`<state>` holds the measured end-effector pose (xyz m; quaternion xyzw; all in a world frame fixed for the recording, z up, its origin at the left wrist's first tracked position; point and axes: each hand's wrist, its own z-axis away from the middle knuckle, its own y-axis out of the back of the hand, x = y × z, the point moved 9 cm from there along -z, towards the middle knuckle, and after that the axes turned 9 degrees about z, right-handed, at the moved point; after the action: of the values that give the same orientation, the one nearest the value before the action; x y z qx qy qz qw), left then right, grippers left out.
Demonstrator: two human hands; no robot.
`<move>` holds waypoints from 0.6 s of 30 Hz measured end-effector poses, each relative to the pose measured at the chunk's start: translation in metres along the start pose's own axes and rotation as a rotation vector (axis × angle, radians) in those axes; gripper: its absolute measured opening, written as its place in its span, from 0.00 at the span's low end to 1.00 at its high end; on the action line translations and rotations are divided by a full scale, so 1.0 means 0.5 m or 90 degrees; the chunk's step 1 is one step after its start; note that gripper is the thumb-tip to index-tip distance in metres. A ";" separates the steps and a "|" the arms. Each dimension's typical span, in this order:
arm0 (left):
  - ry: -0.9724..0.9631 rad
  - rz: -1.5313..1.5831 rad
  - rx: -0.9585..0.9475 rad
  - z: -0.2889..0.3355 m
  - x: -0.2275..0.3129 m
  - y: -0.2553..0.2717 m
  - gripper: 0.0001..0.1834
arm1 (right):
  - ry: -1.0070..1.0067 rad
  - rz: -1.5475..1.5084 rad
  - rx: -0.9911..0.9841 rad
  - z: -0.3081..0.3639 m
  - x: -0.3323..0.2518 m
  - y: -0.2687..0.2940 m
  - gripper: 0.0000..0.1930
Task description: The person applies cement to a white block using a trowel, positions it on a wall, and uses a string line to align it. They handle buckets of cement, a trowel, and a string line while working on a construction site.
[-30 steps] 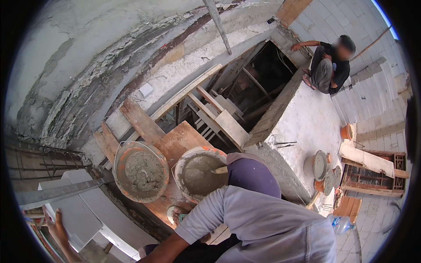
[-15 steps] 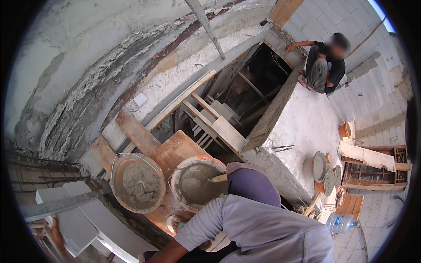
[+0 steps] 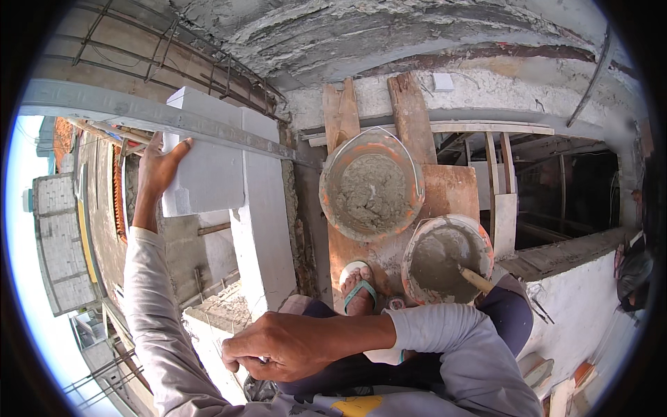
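My left hand grips the left end of a white lightweight block, thumb on the near face and fingers around the edge. The block rests beside a longer row of white blocks. A long grey metal bar runs across the blocks just above my thumb. Over my lap, my right hand is closed with its fingers curled; whatever they hold, if anything, is hidden. Beyond it stand a bucket of wet mortar and a second mortar bucket with a wooden handle sticking out.
Both buckets stand on a brown plywood board, where my sandalled foot also rests. A dark framed opening lies to the right. Rebar spans the upper left, with a drop to neighbouring roofs. Another person sits at the right edge.
My view has swung left, so the buckets and blocks appear farther right and the other person is at the rim. My left hand is now on the block; my right hand has come into view.
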<state>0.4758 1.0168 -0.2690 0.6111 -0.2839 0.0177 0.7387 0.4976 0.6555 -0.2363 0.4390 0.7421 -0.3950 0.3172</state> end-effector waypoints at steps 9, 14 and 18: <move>0.002 -0.040 0.030 -0.021 -0.013 0.000 0.56 | -0.001 -0.012 0.005 0.001 0.001 0.011 0.07; -0.023 -0.046 0.014 -0.008 0.022 0.003 0.52 | -0.018 -0.025 -0.020 -0.006 0.020 0.003 0.06; -0.045 -0.031 0.038 0.001 0.026 0.006 0.50 | -0.014 -0.027 -0.012 -0.014 0.026 0.004 0.05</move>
<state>0.4853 1.0130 -0.2604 0.6397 -0.2944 -0.0137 0.7099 0.4931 0.6673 -0.2442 0.4159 0.7513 -0.3992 0.3212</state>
